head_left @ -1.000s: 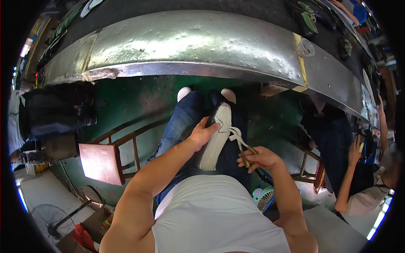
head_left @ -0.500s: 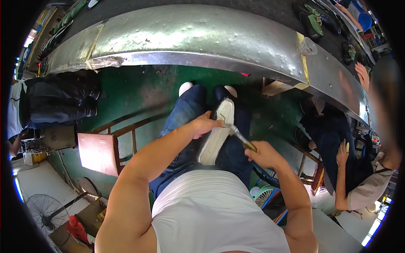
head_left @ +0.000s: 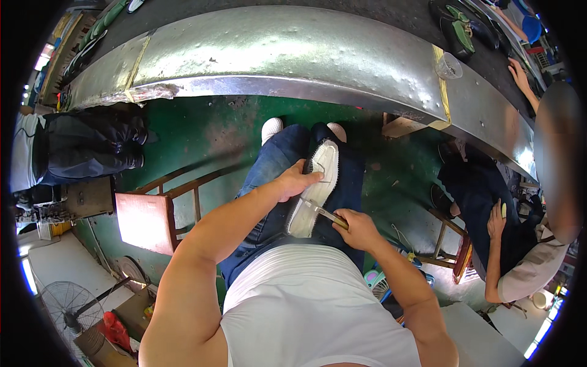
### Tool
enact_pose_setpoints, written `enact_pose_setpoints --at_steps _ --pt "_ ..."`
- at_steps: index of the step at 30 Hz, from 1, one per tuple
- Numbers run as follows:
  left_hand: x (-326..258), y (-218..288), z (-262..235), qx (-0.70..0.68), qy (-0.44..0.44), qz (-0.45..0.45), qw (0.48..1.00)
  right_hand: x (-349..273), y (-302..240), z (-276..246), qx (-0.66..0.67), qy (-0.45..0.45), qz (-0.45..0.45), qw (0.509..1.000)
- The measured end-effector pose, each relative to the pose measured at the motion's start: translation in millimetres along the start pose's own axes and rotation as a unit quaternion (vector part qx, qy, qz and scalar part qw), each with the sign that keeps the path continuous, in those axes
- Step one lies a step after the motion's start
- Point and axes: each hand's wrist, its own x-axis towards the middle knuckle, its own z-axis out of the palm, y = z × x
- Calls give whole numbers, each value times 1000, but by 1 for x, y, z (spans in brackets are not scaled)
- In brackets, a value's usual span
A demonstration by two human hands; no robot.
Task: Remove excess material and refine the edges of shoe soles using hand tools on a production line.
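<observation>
An upturned shoe (head_left: 323, 177) with a whitish underside and a stitched, ridged rim lies lengthwise over my thighs. My left hand (head_left: 295, 182) is closed around its left side, thumb resting on the pale underside near the middle. In my right hand (head_left: 359, 230) is a hammer (head_left: 333, 217), its fingers wrapped round the yellowish-brown handle. The metal head is over the near half of the underside, toward the heel; whether it touches I cannot tell. A thin dark line, perhaps a thread, curves across the underside by my left thumb.
A dented metal-faced bench (head_left: 275, 52) curves across ahead, with a clear plastic cup (head_left: 449, 66) and green-and-black shoes (head_left: 458, 35) at right. A stool (head_left: 145, 221) stands left. A co-worker (head_left: 532, 269) sits at right; another person (head_left: 73, 147) is at left. A fan (head_left: 70, 306) is lower left.
My right hand has moved left and slightly down, bringing the hammer head from the shoe's middle toward its near end. My left hand keeps its hold. The co-worker's raised hand has shifted onto the bench.
</observation>
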Motion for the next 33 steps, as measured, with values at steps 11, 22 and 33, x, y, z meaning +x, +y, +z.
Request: enact_pose_setpoints --at_steps 11,22,33 --pt "-46 -51 24 28 -60 145 987 -49 -2 -19 29 -89 94 991" --pt "-29 -74 52 -55 73 143 986 -33 28 -27 253 -285 222 897" --pt "-39 -81 47 111 127 172 970 -14 -26 -56 195 12 61 979"
